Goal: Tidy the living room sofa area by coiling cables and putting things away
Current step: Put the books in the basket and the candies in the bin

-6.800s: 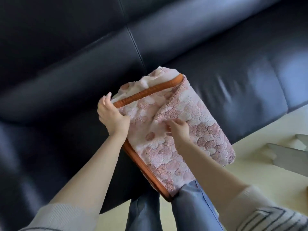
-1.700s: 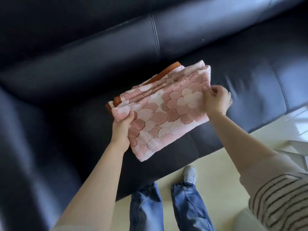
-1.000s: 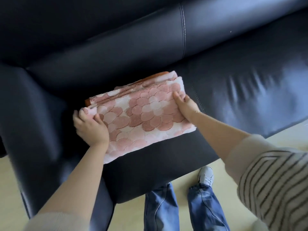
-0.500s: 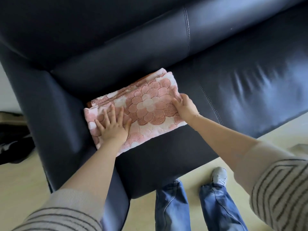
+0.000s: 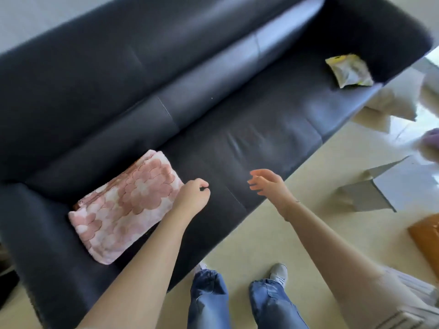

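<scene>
A folded pink flower-patterned blanket [image 5: 126,205] lies flat on the left seat of the dark leather sofa [image 5: 237,129], beside the left armrest. My left hand [image 5: 193,198] hovers just right of the blanket with its fingers loosely curled, holding nothing. My right hand [image 5: 266,184] is over the seat's front edge, fingers relaxed and spread, empty. A crumpled yellow-and-silver snack bag [image 5: 349,71] lies on the far right seat near the right armrest.
Pale floor runs along the sofa front. A grey cardboard box [image 5: 384,188] with open flaps stands on the floor at the right, a brown object [image 5: 425,236] near it. Blurred pale things [image 5: 399,105] lie past the sofa's right end. My legs and shoes are below.
Both hands have lifted off the blanket and moved right, leaving it on the left seat. The view has pulled back and swung right, showing the whole sofa and the snack bag.
</scene>
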`<state>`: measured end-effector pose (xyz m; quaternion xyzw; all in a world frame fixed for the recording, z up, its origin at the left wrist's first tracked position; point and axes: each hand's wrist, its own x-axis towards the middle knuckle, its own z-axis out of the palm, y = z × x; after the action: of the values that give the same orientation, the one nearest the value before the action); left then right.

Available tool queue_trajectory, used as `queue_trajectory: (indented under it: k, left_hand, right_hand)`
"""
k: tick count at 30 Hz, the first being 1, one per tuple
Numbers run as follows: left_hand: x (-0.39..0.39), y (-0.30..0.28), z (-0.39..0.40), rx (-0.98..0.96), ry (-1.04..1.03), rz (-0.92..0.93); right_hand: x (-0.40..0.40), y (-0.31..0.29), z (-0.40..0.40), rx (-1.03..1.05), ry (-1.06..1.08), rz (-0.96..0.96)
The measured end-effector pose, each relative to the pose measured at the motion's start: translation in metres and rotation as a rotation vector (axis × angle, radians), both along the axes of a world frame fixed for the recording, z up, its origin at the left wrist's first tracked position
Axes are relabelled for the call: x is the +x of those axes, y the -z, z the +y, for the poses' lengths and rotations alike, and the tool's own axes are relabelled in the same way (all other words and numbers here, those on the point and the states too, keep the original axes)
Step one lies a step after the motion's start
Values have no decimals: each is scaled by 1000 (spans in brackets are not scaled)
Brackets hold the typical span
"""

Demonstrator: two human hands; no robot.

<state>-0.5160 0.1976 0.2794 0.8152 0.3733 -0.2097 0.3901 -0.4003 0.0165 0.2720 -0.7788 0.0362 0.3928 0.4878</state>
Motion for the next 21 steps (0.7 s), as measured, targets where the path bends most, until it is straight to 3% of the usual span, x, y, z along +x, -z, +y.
queue_trajectory:
  k: [11, 21]
  left_hand:
    - [173, -121, -199, -138, 35, -156]
    - [343, -158, -292, -257, 50, -218]
  right_hand:
    - [119, -131, -217, 58, 38, -63]
    - [259, -169, -320, -13, 113, -126]
